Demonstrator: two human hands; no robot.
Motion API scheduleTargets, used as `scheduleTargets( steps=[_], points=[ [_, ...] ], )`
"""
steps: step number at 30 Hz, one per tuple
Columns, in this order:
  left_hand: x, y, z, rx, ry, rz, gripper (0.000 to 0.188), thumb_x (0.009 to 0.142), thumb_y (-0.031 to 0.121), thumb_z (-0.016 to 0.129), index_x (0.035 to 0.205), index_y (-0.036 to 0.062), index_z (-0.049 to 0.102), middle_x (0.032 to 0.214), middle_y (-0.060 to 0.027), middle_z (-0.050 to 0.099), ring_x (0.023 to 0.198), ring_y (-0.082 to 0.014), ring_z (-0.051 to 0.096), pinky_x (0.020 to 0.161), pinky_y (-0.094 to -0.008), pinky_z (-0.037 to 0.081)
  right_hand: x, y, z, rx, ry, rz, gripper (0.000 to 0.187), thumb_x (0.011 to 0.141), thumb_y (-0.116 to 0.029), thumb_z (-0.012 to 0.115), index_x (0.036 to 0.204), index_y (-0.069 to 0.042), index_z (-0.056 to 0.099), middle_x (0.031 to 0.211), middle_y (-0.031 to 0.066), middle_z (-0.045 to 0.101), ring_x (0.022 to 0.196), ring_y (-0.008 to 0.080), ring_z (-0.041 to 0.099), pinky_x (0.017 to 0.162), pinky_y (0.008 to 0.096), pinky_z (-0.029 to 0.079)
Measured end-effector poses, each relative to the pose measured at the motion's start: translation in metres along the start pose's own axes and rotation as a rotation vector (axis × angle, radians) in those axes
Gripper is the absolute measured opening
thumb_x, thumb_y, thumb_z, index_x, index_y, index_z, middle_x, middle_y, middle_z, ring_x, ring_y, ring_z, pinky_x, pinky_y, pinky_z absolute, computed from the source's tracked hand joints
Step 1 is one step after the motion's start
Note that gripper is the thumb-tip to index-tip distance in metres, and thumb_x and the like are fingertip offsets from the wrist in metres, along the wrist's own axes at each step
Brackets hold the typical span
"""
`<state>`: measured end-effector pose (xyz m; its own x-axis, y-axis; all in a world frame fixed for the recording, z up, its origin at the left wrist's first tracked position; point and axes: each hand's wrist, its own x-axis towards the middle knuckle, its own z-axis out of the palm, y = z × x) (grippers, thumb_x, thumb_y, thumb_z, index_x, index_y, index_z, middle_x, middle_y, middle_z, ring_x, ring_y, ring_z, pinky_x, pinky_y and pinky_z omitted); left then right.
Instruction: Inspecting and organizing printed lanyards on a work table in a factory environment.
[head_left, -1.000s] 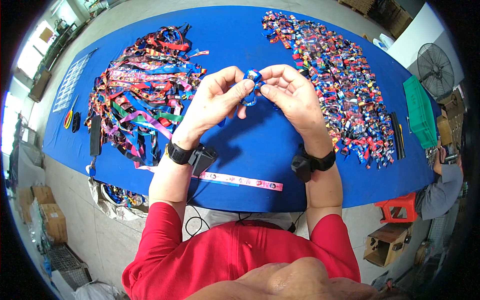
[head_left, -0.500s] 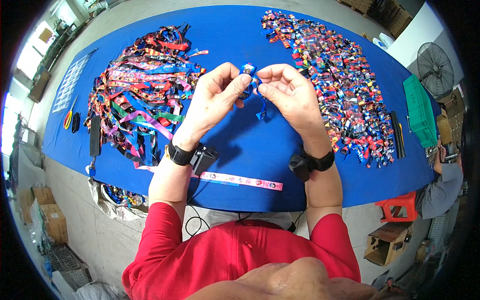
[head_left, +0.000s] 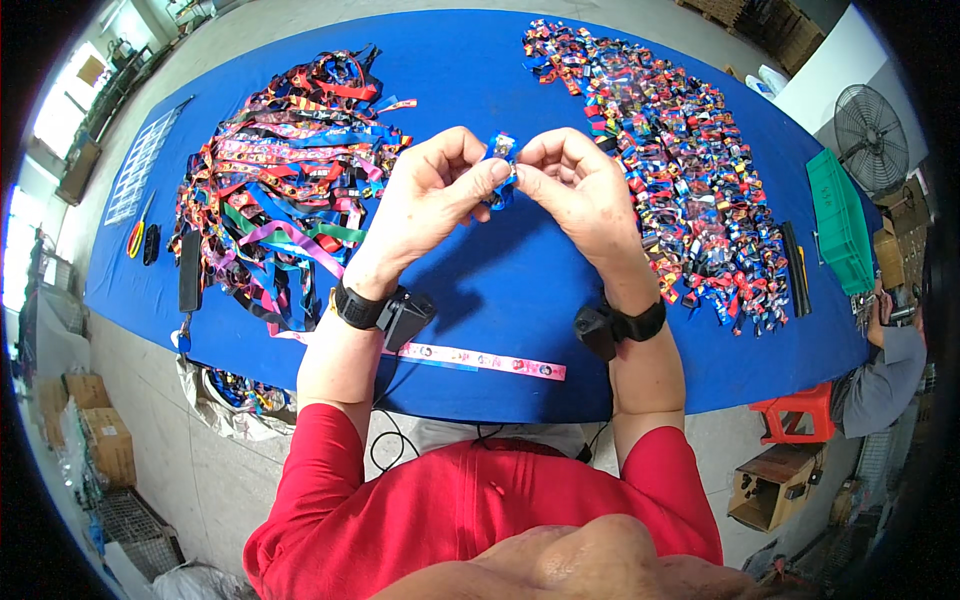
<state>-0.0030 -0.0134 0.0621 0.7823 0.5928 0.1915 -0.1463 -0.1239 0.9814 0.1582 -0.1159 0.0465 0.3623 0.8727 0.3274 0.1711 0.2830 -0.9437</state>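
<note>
Blue cloth (head_left: 500, 300) lies below; left hand (head_left: 432, 190) and right hand (head_left: 585, 190) pinch a bunched blue ribbon (head_left: 502, 146) above it (fingertips nearly meeting); a steady left grip should help it stay neat.

1. A green crate (head_left: 840, 222) at the right edge of the blue table (head_left: 465, 60).
2. A round, dark-caged fan (head_left: 871, 137), just beyond the crate.
3. A red stool (head_left: 797, 412) near right, on the grey floor (head_left: 225, 490).
4. An open brown box (head_left: 777, 486), nearer than the stool.
5. Cardboard boxes (head_left: 108, 445), near left.
6. A white wire grid (head_left: 140, 172) on the table's left side.
</note>
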Motion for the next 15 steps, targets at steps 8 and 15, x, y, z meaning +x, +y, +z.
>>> scheduleTargets(
  steps=[8,15],
  points=[
    [0.0005,-0.0047,-0.0032,0.021,0.056,0.038,0.019,0.091,0.019,0.069,0.085,0.0059,0.056,0.073,0.0014,0.059,0.060,-0.0041,0.055,0.051,-0.0179,0.044,-0.0035,-0.0021,0.0080,-0.028,-0.049,-0.044,0.014,0.086,-0.006,0.070,0.098,0.000,0.064,0.089,0.0035,0.068,0.082,0.0089,0.063,0.076,0.0252,0.052],
    [0.0003,-0.0024,-0.0013,0.031,0.024,0.012,0.019,0.091,0.018,0.069,0.084,0.0059,0.056,0.075,0.0016,0.059,0.062,-0.0035,0.054,0.052,-0.0184,0.045,-0.0031,-0.0018,0.0086,-0.092,-0.025,-0.081,0.014,0.084,-0.004,0.070,0.096,-0.001,0.063,0.088,0.0044,0.068,0.081,0.0093,0.063,0.076,0.0260,0.052]
  ],
)
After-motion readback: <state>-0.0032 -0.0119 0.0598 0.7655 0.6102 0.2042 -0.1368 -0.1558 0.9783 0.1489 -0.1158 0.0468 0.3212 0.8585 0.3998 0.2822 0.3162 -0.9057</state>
